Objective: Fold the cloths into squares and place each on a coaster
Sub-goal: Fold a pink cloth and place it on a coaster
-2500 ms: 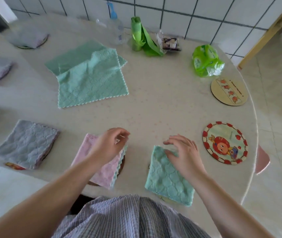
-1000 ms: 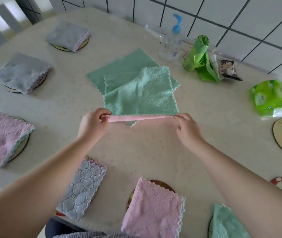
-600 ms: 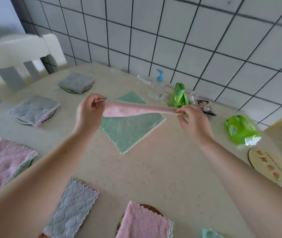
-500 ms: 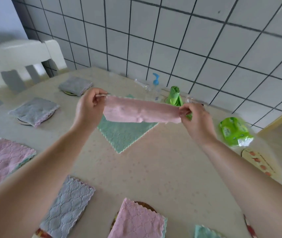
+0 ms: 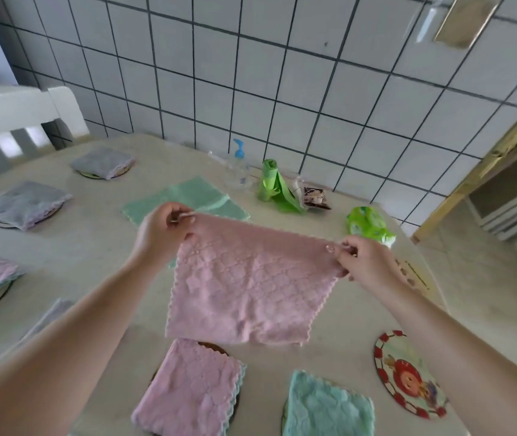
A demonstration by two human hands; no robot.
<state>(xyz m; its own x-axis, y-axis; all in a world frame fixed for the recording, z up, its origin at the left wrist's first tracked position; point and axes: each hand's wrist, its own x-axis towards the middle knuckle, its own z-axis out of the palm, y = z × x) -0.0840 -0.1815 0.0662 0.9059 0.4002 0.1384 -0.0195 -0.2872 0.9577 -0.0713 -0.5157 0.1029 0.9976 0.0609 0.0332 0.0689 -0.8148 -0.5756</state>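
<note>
**Pink cloth held up, unfolded**

I see both hands raised over the tabletop [image 5: 282,354] — my left hand [image 5: 159,234] pinches one top corner of the pink cloth [image 5: 247,281], my right hand [image 5: 360,259] the other. The cloth hangs open between them, above a folded pink one [image 5: 188,388] on its coaster — a bare coaster [image 5: 408,372] lies to the right.

Hidden and cut-off parts
The held pink quilted cloth [image 5: 250,278] hides much of the flat green cloth [image 5: 188,196]; the folded teal cloth [image 5: 326,407] runs off the bottom edge.
</note>
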